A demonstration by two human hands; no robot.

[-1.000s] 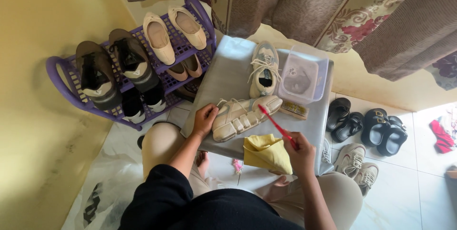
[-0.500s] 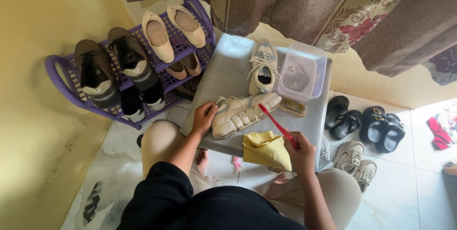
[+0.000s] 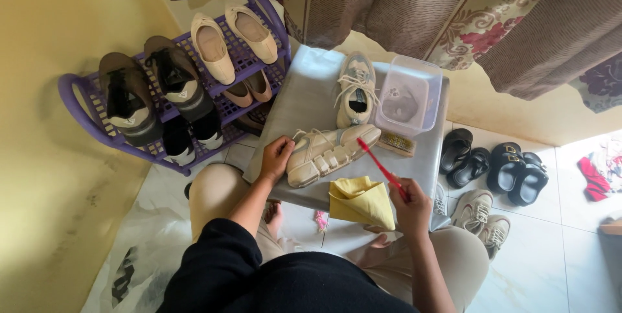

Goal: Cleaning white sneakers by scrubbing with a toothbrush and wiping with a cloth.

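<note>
Now the left hand grips the heel of the sneaker lying sideways on the grey table, while the right hand pinches a red toothbrush whose bristles touch the sole. Pressed hard, the sneaker might slide toward the tub.

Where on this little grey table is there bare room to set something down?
The table's back-left corner, behind the left hand and left of the upright sneaker, is bare. The right side is crowded: tub, brush block, yellow cloth, and the tipped sneaker mid-table.
</note>
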